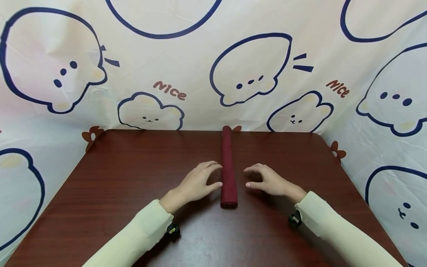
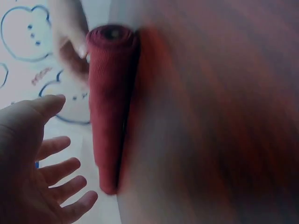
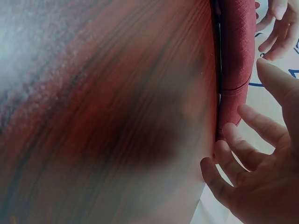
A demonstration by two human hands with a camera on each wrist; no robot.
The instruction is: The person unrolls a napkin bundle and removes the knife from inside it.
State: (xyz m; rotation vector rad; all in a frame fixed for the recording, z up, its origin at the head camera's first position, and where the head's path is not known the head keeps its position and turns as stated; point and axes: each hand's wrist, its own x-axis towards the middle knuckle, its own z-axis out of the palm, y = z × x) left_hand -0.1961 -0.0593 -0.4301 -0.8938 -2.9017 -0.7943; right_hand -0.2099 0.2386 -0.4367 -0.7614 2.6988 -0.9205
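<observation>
- A dark-red, cylindrical fabric roll lies lengthwise on the dark-brown, wood-grain surface, its coiled near end between the 2 sleeves' reach and its other end at the far edge.
- Left of the roll, the bare left hand is released, fingers loosely bent, fingertips just beside it.
- Right of the roll, the bare right hand is also released, with a clear gap to it.
- Behind the roll hangs a white backdrop with navy-outlined cartoons.
- Likely risks: if 1 hand pushes alone, the roll could turn sideways; nothing visible binds it, so dragging its outer layer might unwind it; a forward shove could send it over the edge.
</observation>
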